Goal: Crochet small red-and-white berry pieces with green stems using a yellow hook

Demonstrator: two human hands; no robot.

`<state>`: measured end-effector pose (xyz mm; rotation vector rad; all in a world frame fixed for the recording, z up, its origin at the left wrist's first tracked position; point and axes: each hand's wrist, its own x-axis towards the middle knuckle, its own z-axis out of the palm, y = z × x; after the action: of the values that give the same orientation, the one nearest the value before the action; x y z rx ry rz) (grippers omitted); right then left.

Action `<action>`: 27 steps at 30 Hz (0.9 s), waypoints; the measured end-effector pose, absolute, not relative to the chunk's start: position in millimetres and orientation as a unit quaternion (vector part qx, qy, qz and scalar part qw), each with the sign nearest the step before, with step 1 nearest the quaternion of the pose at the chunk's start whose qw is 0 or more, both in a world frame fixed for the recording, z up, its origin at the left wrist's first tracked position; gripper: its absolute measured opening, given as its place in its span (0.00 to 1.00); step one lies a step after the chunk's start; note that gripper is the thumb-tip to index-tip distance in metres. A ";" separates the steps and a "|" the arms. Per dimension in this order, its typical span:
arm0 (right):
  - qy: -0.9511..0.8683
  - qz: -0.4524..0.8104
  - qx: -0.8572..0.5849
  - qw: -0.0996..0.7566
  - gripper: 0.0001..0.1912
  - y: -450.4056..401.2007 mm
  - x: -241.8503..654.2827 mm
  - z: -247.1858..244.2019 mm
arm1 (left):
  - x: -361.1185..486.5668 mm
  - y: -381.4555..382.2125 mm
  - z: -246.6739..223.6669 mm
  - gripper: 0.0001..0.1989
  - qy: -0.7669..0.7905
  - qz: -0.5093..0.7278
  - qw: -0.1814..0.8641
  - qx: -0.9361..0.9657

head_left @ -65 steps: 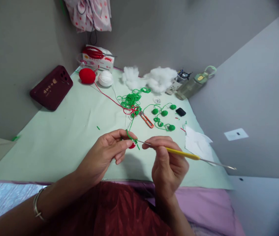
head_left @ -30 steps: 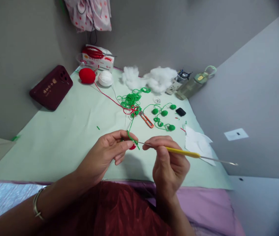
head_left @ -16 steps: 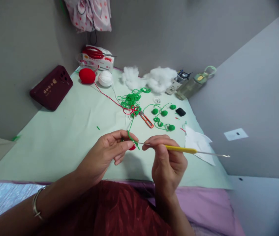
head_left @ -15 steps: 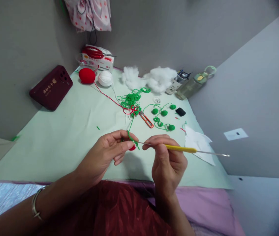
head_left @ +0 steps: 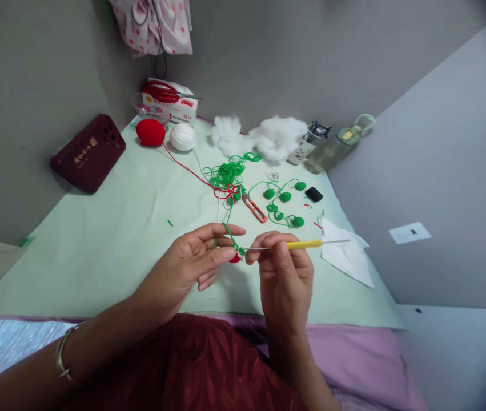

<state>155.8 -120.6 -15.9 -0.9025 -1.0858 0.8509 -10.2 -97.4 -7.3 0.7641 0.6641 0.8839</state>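
Observation:
My left hand point(head_left: 195, 257) pinches a small crochet piece point(head_left: 236, 258), red below with green and a little white along its top. Green yarn point(head_left: 229, 221) runs over the left index finger and up to a loose green heap point(head_left: 228, 173). In my right hand point(head_left: 288, 271) is a crochet hook point(head_left: 305, 244) with a yellow handle, held between thumb and fingers. Its thin metal shaft points left, the tip meeting the piece's green edge. Whether the tip is inside a stitch is too small to tell.
Orange thread snips point(head_left: 254, 208) lie beyond my hands, left of several green crocheted balls point(head_left: 285, 197). Farther back are a red yarn ball point(head_left: 151, 132), a white one point(head_left: 182, 137), white stuffing point(head_left: 277, 138) and a bottle point(head_left: 332, 149). A maroon case point(head_left: 88, 153) stands at left, white paper point(head_left: 343, 254) at right.
My right hand has moved slightly left, and the hook now lies more level, its far end swung nearer. The crochet piece has shifted a little right. My left index finger is straighter.

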 end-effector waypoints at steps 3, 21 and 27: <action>-0.480 0.383 -0.402 0.679 0.09 -120.1 154.2 -16.8 | -10.2 -97.1 -7.4 0.20 0.321 0.405 0.782 0.349; -0.522 0.338 -0.393 0.678 0.09 -126.5 156.0 -21.6 | -12.0 -95.3 -7.5 0.26 0.320 0.399 0.782 0.355; -0.572 0.300 -0.402 0.649 0.09 -128.3 149.6 -24.2 | -8.5 -96.9 -6.1 0.43 0.327 0.391 0.789 0.342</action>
<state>149.6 -128.3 -24.2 -0.9132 -1.3002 0.6821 -8.5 -96.9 -6.1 0.7374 0.7040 0.8424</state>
